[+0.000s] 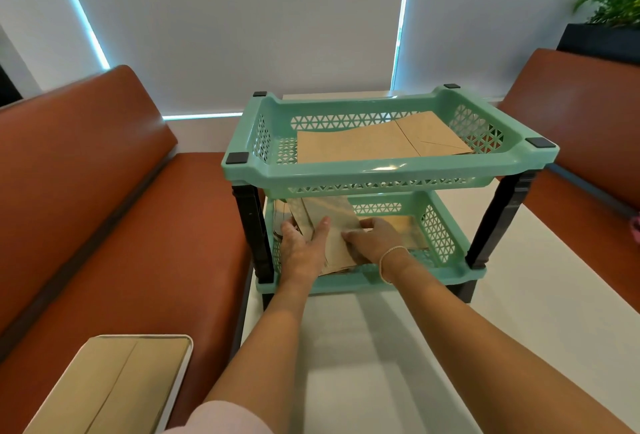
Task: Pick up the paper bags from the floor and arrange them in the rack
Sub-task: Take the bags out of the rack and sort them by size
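Paper bags, lower tier (332, 236): brown, flat, loosely fanned in the bottom basket of the rack, near ends reaching the front rim.
Left hand (304, 246): inside the lower tier, palm down on the fanned bags; grip open, fingers straight and pressing, thumb laid along a bag's face.
Right hand (372, 239): just beside the left, resting on the same bags; grip partly curled over a bag edge, fingers bent, whether pinching cannot be told.
Bracelet (388, 258): thin, pale, round the right wrist.
Paper bags, upper tier (377, 141): flat in the top basket, lying lengthwise, one folded bottom flap showing at the right.
Rack (388, 170): two mint-green perforated baskets stacked on black corner posts, black caps on the top corners.
Bench (398, 347): white top carrying the rack, forearms stretched over it.
Seats (104, 225): rust-brown padded booth seating on both sides of the bench.
Tray (114, 381): white-rimmed, on the left seat, with a flat brown bag lying in it.
Behind: pale roller blinds (242, 18); green plant in a dark planter (609, 18) at upper right.
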`<state>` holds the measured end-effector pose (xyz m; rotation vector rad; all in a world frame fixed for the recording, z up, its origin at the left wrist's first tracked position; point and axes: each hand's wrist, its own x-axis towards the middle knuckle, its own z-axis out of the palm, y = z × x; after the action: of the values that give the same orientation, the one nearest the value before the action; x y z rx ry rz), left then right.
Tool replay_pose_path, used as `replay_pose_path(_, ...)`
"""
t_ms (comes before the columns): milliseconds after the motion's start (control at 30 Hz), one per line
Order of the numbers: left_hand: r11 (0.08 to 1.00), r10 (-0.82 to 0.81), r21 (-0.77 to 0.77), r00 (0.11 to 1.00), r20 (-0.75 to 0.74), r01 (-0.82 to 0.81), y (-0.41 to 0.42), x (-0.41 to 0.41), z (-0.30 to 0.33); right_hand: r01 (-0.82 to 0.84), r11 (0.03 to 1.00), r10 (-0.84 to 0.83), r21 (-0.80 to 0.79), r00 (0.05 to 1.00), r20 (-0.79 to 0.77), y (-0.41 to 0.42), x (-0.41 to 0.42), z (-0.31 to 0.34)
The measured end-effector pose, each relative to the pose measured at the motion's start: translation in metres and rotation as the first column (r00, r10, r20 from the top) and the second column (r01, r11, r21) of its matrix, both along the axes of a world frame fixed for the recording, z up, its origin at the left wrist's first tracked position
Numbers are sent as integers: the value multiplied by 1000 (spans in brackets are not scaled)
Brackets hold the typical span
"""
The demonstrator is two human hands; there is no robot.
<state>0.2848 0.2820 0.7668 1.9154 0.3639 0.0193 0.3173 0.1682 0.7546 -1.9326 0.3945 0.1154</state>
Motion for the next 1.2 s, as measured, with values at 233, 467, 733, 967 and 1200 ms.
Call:
replay_pose_path(233, 1000, 12, 27, 1000, -28, -11, 0, 1, 2, -97, 914, 114, -393, 993, 21, -1, 3, 6)
replay_pose_path(467, 1000, -14, -5, 1000, -3, 14, -1, -2, 3, -181, 594, 197, -783, 977, -77, -51, 18, -13)
replay_pose_path(733, 1000, -23, -1, 1000, 6, 23, 1, 0, 1, -339, 479, 360, -810, 917, -171, -59, 36, -26)
replay_pose_path(967, 1000, -29, -1, 1000, 0, 29, 1, 0, 1, -366, 316, 403, -875, 887, -225, -56, 35, -26)
replay_pose_path(1200, 1000, -11, 2, 1000, 20, 11, 1, 3, -2, -192, 514, 263, -836, 963, -60, -64, 40, -15)
